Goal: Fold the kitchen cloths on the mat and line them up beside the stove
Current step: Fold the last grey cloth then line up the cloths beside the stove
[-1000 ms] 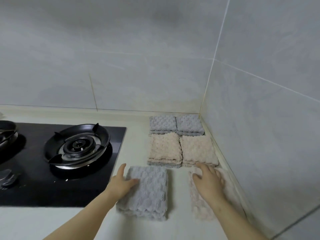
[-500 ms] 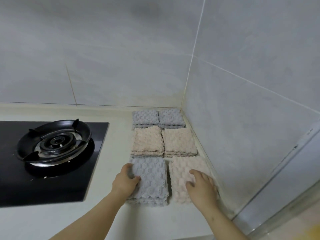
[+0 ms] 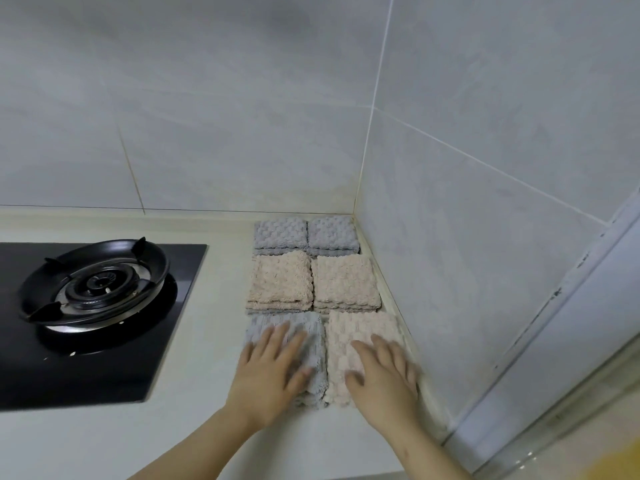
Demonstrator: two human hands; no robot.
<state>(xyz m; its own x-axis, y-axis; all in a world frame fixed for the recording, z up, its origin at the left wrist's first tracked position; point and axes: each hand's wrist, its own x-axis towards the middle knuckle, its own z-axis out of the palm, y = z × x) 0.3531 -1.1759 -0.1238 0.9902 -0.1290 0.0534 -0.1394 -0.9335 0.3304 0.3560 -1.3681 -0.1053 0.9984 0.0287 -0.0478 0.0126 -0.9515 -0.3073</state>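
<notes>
Pressing flat, straight-fingered, gripping nothing: left hand (image 3: 268, 370) on grey cloth (image 3: 313, 329), right hand (image 3: 384, 372) on beige cloth (image 3: 346, 329), probably squaring this pair against folded stacks (image 3: 280, 282) just past fingertips, stove (image 3: 93, 282) well left.

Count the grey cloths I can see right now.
3. The back-left grey cloth and back-right grey cloth sit by the rear wall; front grey cloth lies under the left hand. Folded layers may hide more.

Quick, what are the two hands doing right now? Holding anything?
Left hand: open, fingers flat, pressing on the grey cloth.
Right hand: open, fingers flat, pressing on the beige cloth.
</notes>
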